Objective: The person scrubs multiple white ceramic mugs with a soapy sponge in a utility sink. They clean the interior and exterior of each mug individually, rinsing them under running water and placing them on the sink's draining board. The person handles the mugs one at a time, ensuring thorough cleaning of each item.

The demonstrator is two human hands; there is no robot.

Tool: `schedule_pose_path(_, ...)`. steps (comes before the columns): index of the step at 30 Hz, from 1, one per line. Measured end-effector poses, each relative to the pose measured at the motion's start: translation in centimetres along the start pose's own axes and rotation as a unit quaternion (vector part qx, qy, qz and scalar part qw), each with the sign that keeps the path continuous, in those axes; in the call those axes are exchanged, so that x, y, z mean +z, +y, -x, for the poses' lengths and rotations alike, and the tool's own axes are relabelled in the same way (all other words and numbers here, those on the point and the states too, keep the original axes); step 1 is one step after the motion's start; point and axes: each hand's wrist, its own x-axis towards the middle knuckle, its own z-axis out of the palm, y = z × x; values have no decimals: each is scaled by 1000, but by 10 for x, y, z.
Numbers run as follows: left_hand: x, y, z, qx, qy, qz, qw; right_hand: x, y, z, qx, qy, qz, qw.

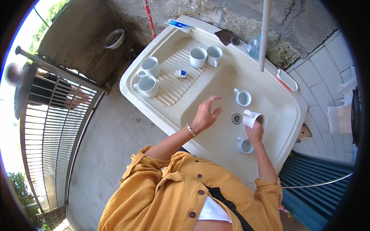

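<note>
My right hand (255, 132) grips a white mug (250, 117) by its body, tipped on its side, above the basin near the metal drain (236, 118). Over the left part of the basin, my left hand (205, 113) is empty, its fingers apart and slightly curled. One white mug (242, 98) stands in the basin beyond the drain, and another white mug (246, 146) is nearer me. Several more mugs are on the ribbed drainboard: a pair at left (150, 66) and a pair at the back (198, 57). Between them lies a small white and blue packet (180, 74).
The stone sink's rim (162, 127) holds a blue and white package (178, 24), a plastic bottle (253, 47) and a white and red brush (287, 80). A corrugated hose (264, 34) hangs over the back edge. A person (52, 89) is beyond the metal gate at left.
</note>
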Motion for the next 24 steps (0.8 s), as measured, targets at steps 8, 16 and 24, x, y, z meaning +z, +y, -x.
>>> schedule_pose_path(8,-120,-49,7,-7,384,-250,889,2,79,-21,-31,-23,172,984)
schedule_pose_path(16,-140,-91,17,-168,359,-301,867,18,91,-24,-47,-20,195,979)
schedule_pose_path(24,-160,-148,15,-107,350,-307,878,22,97,-20,-48,5,161,986)
